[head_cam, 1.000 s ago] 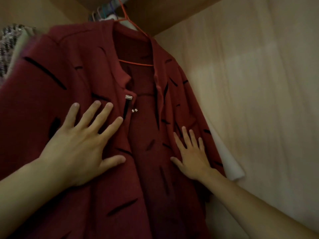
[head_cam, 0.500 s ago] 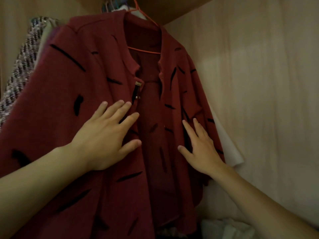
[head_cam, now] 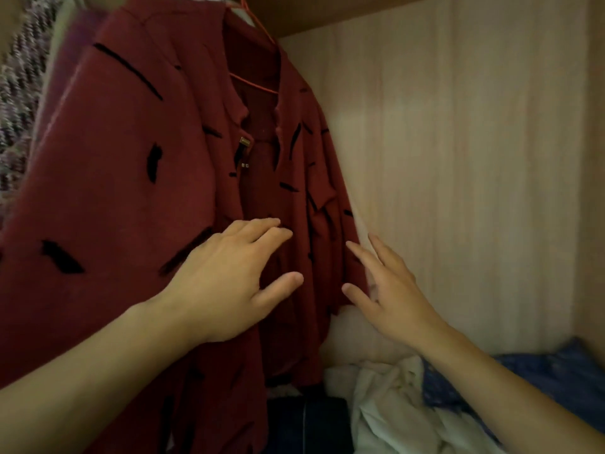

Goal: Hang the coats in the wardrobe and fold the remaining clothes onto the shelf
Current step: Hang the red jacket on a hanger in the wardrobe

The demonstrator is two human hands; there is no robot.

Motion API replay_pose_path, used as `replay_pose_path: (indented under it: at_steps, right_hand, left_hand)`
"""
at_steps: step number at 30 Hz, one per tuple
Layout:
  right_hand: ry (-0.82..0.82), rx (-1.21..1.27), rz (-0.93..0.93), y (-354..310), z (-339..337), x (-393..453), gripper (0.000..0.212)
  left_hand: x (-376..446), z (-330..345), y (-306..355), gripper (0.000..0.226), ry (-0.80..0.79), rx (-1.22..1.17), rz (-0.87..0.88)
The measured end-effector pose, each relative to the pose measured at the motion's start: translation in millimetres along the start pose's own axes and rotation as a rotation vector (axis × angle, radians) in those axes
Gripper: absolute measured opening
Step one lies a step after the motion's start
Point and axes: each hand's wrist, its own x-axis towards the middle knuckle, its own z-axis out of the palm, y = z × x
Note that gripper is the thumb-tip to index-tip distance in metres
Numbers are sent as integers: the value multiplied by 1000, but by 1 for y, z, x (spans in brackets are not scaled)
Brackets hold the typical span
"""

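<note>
Both of your hands have slid lower and closer together on the coat since a second ago, and your view has tipped down enough to show clothes heaped below.

From the head camera, your left hand [head_cam: 229,280] lies flat with straight fingers against the front of the red coat [head_cam: 131,198], near its open placket, gripping nothing. Your right hand [head_cam: 389,290] is also released, fingers extended, at the coat's right edge beside the wardrobe wall [head_cam: 458,158]; whether it touches the fabric you cannot tell. The coat hangs on an orange hanger [head_cam: 258,27] inside the wardrobe, next to a tweed garment [head_cam: 19,93] at the left.

So this coat looks hung, with only smoothing in hand. Below, a white garment [head_cam: 386,414], a blue cloth [head_cam: 556,371] and something dark [head_cam: 304,421] lie unfolded in a heap, so the folding seems mostly still ahead of you.
</note>
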Motion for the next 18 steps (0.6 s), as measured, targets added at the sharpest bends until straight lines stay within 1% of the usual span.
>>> replay_pose_path:
  at_steps: [6, 8, 10, 12, 14, 16, 18]
  right_hand:
    - [1, -191, 125, -47, -50, -53, 67]
    - [5, -190, 177, -57, -57, -80, 65]
    - [-22, -230, 257, -68, -68, -111, 64]
    - [-79, -300, 326, -79, -85, -139, 62]
    - [-101, -396, 375, -91, -108, -165, 62]
    - [-96, -458, 409, -102, -131, -189, 63]
    - [-86, -493, 433, -116, -151, -212, 66]
  left_hand:
    - [-25, 7, -5, 69, -1, -279, 116]
    - [-33, 16, -1, 69, 6, -370, 123]
    - [-42, 26, 12, 68, -32, -455, 137]
    - [-52, 33, 29, 68, -114, -496, 167]
    - [-60, 35, 50, 64, -150, -532, 228]
    - [-67, 29, 70, 57, -99, -591, 281]
    - [-74, 16, 89, 57, -52, -663, 322]
